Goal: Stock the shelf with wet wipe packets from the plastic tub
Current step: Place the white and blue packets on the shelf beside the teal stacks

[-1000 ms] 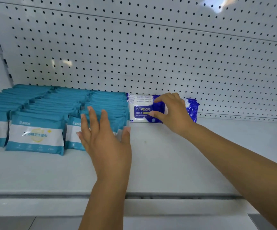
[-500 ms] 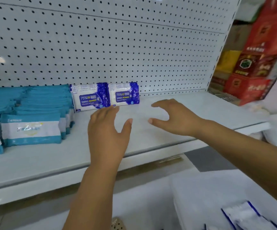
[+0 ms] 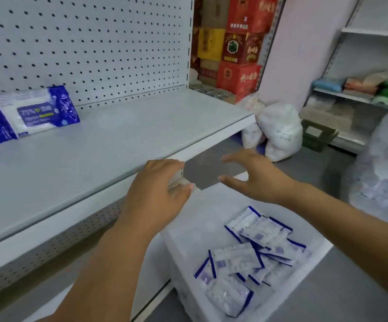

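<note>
We look down on a white plastic tub (image 3: 200,224) set low on the floor, our landmark here. Inside it, toward its near right side, lies a loose heap of blue-and-white wet wipe packets (image 3: 253,247), flat and overlapping, seemingly tipped in rather than stacked.

Two bare hands hang above the tub's far end, both empty. The left hand (image 3: 158,194), over the tub's far left corner, has its fingers loosely bent and close together, thumb held apart. The right hand (image 3: 255,180), over the tub's far rim, has fingers and thumb spread into a wide C, a shape we judge ready to close on a packet.

Up and left of the tub runs the grey shelf (image 3: 95,154). Farthest left of the tub, at the shelf's back, blue stocked packets (image 3: 37,112) stand on edge just in front of the pegboard panel (image 3: 83,43), labels forward, probably so shoppers can read them.

Beyond the tub, red and yellow cartons (image 3: 237,54) are stacked, and white sacks (image 3: 279,133) slump on the floor.
</note>
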### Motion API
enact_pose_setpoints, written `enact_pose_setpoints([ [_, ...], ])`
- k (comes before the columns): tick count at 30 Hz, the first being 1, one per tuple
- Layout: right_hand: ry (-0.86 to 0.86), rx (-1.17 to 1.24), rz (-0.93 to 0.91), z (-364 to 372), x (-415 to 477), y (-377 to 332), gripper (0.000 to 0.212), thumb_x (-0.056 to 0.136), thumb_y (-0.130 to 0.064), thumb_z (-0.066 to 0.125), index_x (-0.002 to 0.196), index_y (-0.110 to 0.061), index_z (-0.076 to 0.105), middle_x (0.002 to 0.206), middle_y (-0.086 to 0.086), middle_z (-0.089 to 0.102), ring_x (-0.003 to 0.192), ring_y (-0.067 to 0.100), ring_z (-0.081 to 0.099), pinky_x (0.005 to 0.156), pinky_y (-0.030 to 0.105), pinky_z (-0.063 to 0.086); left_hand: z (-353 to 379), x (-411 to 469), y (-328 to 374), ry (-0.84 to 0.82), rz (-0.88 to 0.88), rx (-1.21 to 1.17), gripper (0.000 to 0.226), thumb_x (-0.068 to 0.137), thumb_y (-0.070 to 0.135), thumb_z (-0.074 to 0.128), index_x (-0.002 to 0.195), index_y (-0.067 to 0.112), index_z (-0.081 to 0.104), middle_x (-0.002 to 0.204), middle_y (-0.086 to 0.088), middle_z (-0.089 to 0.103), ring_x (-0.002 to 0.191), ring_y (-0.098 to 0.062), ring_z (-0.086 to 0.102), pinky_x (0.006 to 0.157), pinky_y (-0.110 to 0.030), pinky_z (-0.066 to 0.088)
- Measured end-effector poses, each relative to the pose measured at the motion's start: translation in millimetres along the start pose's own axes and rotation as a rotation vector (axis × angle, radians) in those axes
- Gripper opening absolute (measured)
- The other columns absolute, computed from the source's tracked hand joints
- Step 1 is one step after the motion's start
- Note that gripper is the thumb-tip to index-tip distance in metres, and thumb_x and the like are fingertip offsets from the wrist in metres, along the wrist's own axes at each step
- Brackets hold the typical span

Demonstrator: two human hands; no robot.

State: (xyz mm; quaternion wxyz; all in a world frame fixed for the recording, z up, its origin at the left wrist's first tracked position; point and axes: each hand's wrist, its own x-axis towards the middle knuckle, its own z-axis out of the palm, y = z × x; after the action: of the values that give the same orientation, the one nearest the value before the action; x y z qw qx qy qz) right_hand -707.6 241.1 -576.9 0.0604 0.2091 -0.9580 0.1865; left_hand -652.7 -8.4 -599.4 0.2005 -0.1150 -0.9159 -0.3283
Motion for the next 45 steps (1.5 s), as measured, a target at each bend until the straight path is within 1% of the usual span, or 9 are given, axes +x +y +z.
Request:
enact_pose_setpoints([
  [6,-0.256,0.024,0.191,48.7,-48.7,45.6,0.049,0.091,-0.055,0.064,0.133,-0.031,0.058,0.134,-0.016,0.056,0.124,0.005,0.049,0.104,0.020,0.035,52.6,-11.5,-11.7,-0.341,0.034,0.156,0.064,0.095,0.054,0.057,0.150,0.022,0.046,0.154,0.004,0.044,0.141,-0.015,0.037,0.117,-0.033,0.030],
  [10,-0.514,0.071,0.282,94.5,-67.0,61.3,0.048,0.089,-0.058,0.065,0.129,-0.032,0.060,0.133,-0.012,0.058,0.119,0.012,0.056,0.101,0.026,0.042,78.6,-21.7,-23.9,-0.583,-0.074,0.346,0.079,0.097,0.065,0.043,0.160,0.024,0.020,0.169,0.002,0.011,0.155,-0.018,0.009,0.126,-0.042,0.012],
  [14,-0.618,0.034,0.342,133.7,-71.4,73.4,0.057,0.091,-0.060,0.058,0.139,-0.031,0.053,0.143,-0.004,0.053,0.131,0.020,0.051,0.109,0.035,0.040,88.8,-31.7,-42.9,-0.750,-0.146,0.427,0.092,0.093,0.072,0.041,0.162,0.027,0.001,0.168,0.004,-0.015,0.155,-0.017,-0.014,0.124,-0.048,-0.007],
  [20,-0.698,-0.135,0.288,162.3,-65.6,75.6,0.073,0.088,-0.056,0.066,0.148,-0.023,0.041,0.142,0.004,0.049,0.133,0.024,0.042,0.112,0.040,0.031,94.9,-39.2,-64.3,-0.867,-0.188,0.518,0.106,0.088,0.079,0.042,0.160,0.024,-0.012,0.161,0.004,-0.036,0.150,-0.016,-0.029,0.123,-0.056,-0.010],
  [25,-0.640,0.044,0.332,166.0,-61.3,71.7,0.034,0.087,-0.050,0.071,0.095,-0.022,0.054,0.096,-0.004,0.049,0.090,0.013,0.047,0.076,0.025,0.038,99.8,-41.0,-62.7,-0.896,-0.202,0.523,0.108,0.087,0.079,0.042,0.159,0.024,-0.017,0.157,0.003,-0.043,0.147,-0.017,-0.035,0.120,-0.055,-0.013],
  [30,-0.641,0.180,0.432,171.8,-71.1,46.2,0.050,0.090,-0.050,0.068,0.068,-0.016,0.037,0.069,0.002,0.039,0.058,0.012,0.036,0.053,0.024,0.028,102.4,-40.2,-64.6,-0.932,-0.220,0.497,0.111,0.088,0.079,0.042,0.157,0.023,-0.023,0.154,0.002,-0.047,0.144,-0.018,-0.040,0.121,-0.052,-0.014],
  [33,-0.693,0.127,0.414,183.8,-79.4,32.0,0.040,0.089,-0.048,0.068,0.094,-0.009,0.060,0.093,0.005,0.058,0.078,0.014,0.050,0.066,0.024,0.038,103.0,-41.5,-62.9,-0.952,-0.224,0.501,0.110,0.089,0.077,0.041,0.156,0.021,-0.026,0.153,0.000,-0.049,0.143,-0.020,-0.042,0.120,-0.048,-0.015],
  [40,-0.711,0.309,0.602,189.5,-84.2,23.4,0.056,0.079,-0.038,0.083,0.120,-0.016,0.052,0.118,0.004,0.060,0.103,0.020,0.061,0.089,0.035,0.057,104.7,-41.1,-62.0,-0.953,-0.237,0.487,0.112,0.089,0.078,0.040,0.155,0.017,-0.026,0.153,-0.001,-0.048,0.142,-0.020,-0.043,0.121,-0.047,-0.015],
  [45,-0.689,0.480,0.700,189.7,-84.4,24.0,0.077,0.077,-0.034,0.085,0.133,-0.018,0.035,0.121,0.002,0.056,0.105,0.021,0.060,0.081,0.033,0.058,104.6,-41.4,-60.4,-0.934,-0.265,0.447,0.111,0.089,0.079,0.037,0.155,0.015,-0.026,0.154,0.000,-0.046,0.143,-0.019,-0.041,0.121,-0.047,-0.014],
])
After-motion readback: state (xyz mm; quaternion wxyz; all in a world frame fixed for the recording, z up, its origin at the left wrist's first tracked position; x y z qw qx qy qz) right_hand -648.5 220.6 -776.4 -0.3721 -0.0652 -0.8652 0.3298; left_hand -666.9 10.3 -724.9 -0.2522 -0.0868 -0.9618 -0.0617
